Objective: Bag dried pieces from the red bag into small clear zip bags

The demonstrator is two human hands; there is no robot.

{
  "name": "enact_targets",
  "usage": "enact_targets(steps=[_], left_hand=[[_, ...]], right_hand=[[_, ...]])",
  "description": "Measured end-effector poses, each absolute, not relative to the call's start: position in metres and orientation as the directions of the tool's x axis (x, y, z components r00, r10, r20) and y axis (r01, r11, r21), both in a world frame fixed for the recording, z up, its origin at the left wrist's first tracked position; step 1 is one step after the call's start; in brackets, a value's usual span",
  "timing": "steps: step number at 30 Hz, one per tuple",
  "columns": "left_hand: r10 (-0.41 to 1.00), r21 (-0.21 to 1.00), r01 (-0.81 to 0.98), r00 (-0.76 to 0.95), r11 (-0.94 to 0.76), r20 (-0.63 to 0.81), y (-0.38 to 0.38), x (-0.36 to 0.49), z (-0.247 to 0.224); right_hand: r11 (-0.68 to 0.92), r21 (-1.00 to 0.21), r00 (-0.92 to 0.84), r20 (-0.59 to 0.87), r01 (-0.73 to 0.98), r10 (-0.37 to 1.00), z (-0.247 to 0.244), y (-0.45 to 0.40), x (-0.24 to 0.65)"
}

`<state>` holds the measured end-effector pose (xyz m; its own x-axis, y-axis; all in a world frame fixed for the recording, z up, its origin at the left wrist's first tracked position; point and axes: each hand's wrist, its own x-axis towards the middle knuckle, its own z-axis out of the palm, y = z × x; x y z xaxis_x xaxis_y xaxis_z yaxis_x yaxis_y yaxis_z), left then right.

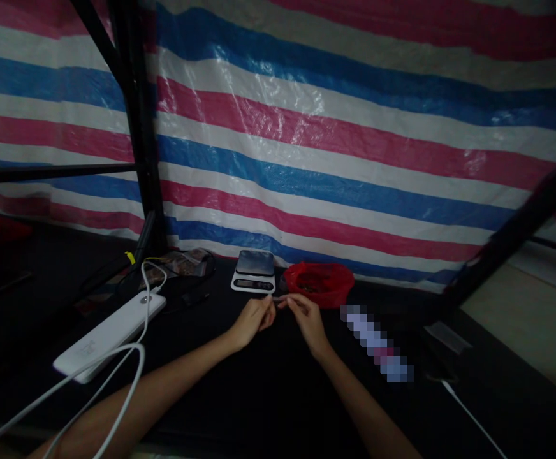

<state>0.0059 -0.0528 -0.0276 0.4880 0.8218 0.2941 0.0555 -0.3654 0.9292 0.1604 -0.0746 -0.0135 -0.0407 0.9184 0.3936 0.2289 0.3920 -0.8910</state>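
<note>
A thin, pale strip (279, 298), too small and dim to name, stretches between my two hands over the black tabletop. At its left end, my left hand (253, 320) is closed, with thumb and forefinger pinching it. Fingers of my right hand (307, 317) pinch the other end. Just beyond my left hand stands a white kitchen scale (253, 284) with a dark display and a square weighing plate. Behind my right hand is a red plastic bag (338, 287), its mouth open, with small dark pieces inside that I cannot make out.
At left lies a white power bank (103, 338) with white cables looping over my left forearm. A clear plastic bag (182, 262) and dark cords lie behind it. On the right are a blurred-out long object (376, 344) and a white cable (472, 414). Striped sheeting (330, 159) hangs behind.
</note>
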Motion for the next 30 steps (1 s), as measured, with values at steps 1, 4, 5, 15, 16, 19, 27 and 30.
enact_targets(steps=[1,4,5,15,16,19,27,30], left_hand=[[0.834,0.947,0.037,0.486,-0.318,0.261,-0.048,0.006,-0.028],[0.831,0.994,-0.001,0.549,-0.112,0.094,-0.041,0.009,-0.03],[0.822,0.999,-0.017,0.567,-0.046,0.048,-0.041,0.01,-0.03],[0.877,0.977,-0.197,0.451,-0.086,0.168,-0.046,0.011,-0.029],[0.871,0.973,-0.206,0.453,-0.105,0.19,-0.047,0.012,-0.03],[0.843,0.96,-0.202,0.466,-0.193,0.268,-0.051,0.012,-0.032],[0.816,0.939,-0.101,0.47,-0.329,0.337,-0.055,0.009,-0.031],[0.807,0.929,-0.057,0.479,-0.365,0.346,-0.054,0.009,-0.031]], right_hand=[[0.404,-0.872,-0.073,0.4,0.275,0.913,-0.013,-0.076,0.16],[0.446,-0.78,-0.119,0.442,0.439,0.889,-0.012,-0.078,0.161],[0.458,-0.744,-0.122,0.462,0.487,0.879,-0.012,-0.078,0.161],[0.476,-0.487,-0.221,0.491,0.732,0.843,-0.005,-0.087,0.162],[0.459,-0.481,-0.212,0.483,0.747,0.85,-0.004,-0.088,0.163],[0.448,-0.459,-0.221,0.467,0.767,0.856,-0.002,-0.087,0.166],[0.531,-0.425,-0.348,0.437,0.733,0.829,0.002,-0.088,0.17],[0.509,-0.43,-0.316,0.444,0.746,0.839,0.001,-0.089,0.168]])
